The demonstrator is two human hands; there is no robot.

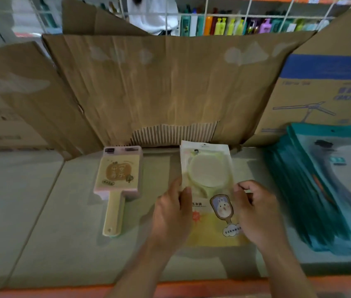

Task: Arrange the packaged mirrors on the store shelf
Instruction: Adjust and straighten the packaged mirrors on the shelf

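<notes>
A packaged mirror (208, 175) in a clear and yellow bag with a rabbit picture lies on the shelf (62, 211), its round green mirror showing through the top. My left hand (172, 214) pinches the bag's left edge with thumb and fingers. My right hand (256, 211) pinches its right edge, fingers curled. To the left, a stack of pink and cream hand mirrors (119, 179) with handles pointing toward me lies flat on the shelf, apart from both hands.
A pile of teal packaged goods (325, 186) fills the shelf's right side. Flattened cardboard (159, 82) stands along the back, with a printed box (325, 91) at right. An orange shelf lip (191, 287) runs along the front. Bottles sit behind a wire grid.
</notes>
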